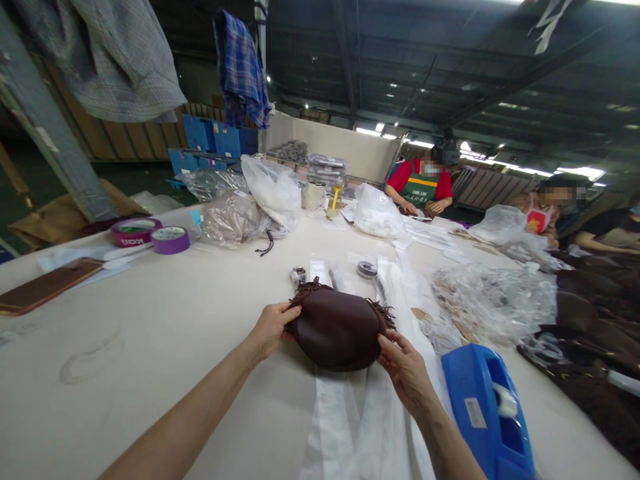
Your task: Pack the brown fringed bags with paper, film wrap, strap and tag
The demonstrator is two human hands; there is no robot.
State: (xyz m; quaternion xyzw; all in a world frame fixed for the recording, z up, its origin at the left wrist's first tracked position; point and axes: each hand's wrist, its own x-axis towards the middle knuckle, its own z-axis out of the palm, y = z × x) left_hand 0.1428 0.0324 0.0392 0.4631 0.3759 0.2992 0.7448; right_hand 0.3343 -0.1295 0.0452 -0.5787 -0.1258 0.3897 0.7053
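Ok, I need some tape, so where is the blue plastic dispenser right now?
In the head view, the blue plastic dispenser sits at lower right on the pale table, just right of the right hand.

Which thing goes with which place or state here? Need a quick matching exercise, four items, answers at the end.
Things:
1. fringed brown pouch
2. blue tape dispenser
3. green apron
4. blue plaid cloth

Places or states:
A. worn over a red top
B. held between the left hand and the right hand
C. hanging up, beyond the table
D. on the table, beside the right forearm

Pairs: 1-B, 2-D, 3-A, 4-C
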